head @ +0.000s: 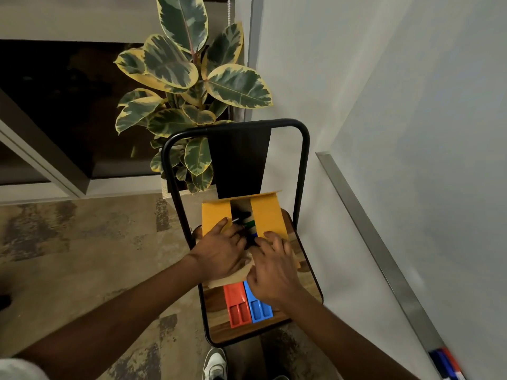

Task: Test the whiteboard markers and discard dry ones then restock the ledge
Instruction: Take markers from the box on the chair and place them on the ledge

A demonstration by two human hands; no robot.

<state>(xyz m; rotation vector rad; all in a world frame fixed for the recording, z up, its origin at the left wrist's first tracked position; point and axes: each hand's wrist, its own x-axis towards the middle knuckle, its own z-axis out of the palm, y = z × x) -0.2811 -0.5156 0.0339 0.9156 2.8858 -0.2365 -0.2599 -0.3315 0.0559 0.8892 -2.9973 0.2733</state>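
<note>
Two hands on the open box [270, 215] on a chair seat [308, 272].
Left hand [219, 252] lies flat on the left flap; right hand [274, 272] bends its fingers [278, 242] over the right flap, grip unclear. Markers [245, 220] lie in the gap between. Wall [315, 105] close at right, open floor [82, 256] at left.

Variegated plant [189, 78] by dark window [55, 105], pale wall [288, 78], mottled floor [68, 256], black-framed chair [238, 160].

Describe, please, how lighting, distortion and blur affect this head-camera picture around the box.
Head view: wide-angle stretch splays the chair frame and slants the whiteboard ledge; dim light leaves the window black; markers inside the cardboard box lie in shadow; left hand and right hand look soft.
</note>
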